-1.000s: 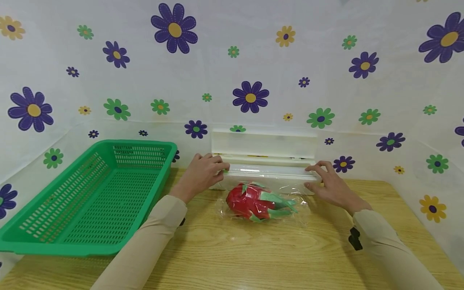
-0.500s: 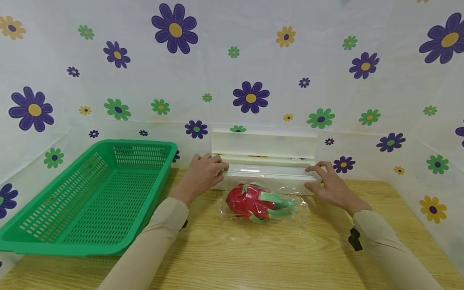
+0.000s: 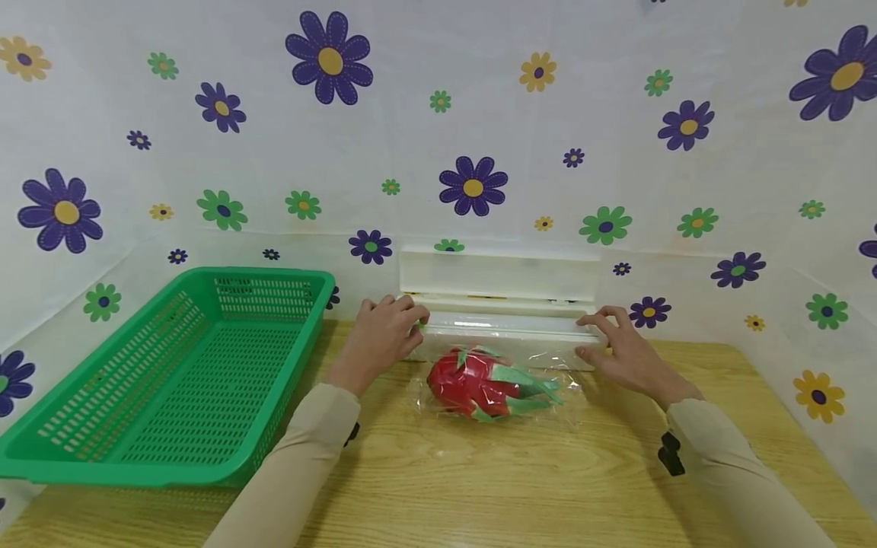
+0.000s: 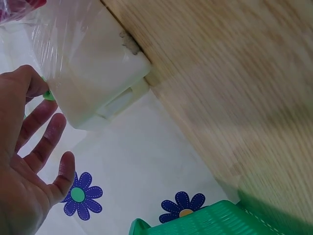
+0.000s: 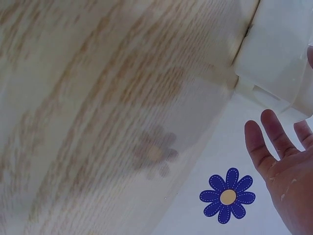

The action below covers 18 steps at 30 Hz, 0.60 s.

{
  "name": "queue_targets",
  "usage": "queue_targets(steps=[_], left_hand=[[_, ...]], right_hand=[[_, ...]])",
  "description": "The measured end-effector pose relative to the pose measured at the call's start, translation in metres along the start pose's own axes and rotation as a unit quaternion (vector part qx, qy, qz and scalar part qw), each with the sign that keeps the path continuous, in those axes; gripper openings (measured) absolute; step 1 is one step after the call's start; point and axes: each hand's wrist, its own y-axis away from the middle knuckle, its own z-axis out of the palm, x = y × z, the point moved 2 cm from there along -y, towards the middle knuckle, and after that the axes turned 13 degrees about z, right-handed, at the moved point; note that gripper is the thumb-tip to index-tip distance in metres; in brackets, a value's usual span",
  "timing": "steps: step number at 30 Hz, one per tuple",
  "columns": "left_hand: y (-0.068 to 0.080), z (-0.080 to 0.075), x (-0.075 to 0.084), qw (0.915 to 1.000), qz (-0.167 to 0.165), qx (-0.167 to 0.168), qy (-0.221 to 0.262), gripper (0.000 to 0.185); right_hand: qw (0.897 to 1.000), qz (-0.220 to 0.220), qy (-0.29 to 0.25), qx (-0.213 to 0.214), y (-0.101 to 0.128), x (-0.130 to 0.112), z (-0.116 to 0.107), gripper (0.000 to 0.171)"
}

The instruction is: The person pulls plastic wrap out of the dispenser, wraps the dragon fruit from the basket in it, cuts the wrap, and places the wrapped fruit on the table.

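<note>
Nearest on the table lies a dragon fruit, red with green scales, resting on a sheet of clear film that runs back to the dispenser. The film seems to lie under and partly over the fruit, though how far it covers the top is hard to tell. The sheet looks uncut, joined to the roll, so the wrapping reads as only begun: film drawn out and fruit placed, with cutting, folding round and moving the fruit left to do.

Just beyond, the white dispenser stands with its lid up against the flowered cloth. The left hand sits at the dispenser's left end; the left wrist view shows the thumb and forefinger pinching a small green part at that end, perhaps the cutter slide, with the other fingers spread loose. The right hand is at the right end, thumb and forefinger resting against the box, fingers relaxed and gripping nothing that shows.

On the far left sits a green basket, well apart from the fruit, with nothing in it.
</note>
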Motion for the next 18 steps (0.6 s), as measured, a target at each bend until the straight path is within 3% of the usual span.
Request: queue_targets(steps=[18], left_hand=[[0.0028, 0.0052, 0.0008, 0.9995, -0.032, -0.008, -0.002, 0.012]], right_hand=[[1.0, -0.004, -0.004, 0.003, 0.0001, -0.0003, 0.0002, 0.045]])
